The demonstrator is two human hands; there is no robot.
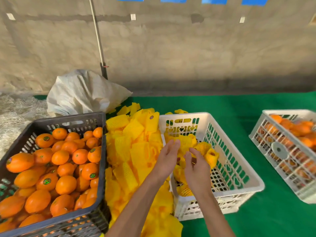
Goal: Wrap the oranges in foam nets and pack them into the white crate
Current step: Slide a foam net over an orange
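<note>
Both hands over white crate [253,182], head view. Left hand [168,157] spread, fingers straight, holding nothing, at crate's left rim. Right hand [196,165] inside crate, fingers loosely curled; whether it pinches anything, cannot tell. Wrapped oranges [209,153] lie in crate's left half, beyond right hand. Loose foam nets [131,144] heaped just left of crate; black crate [102,168] of bare oranges [65,184] further left. Likely step: settling wrapped fruit. Advice: nestle each against neighbours, net ends tucked, fill empty right side row by row.
</note>
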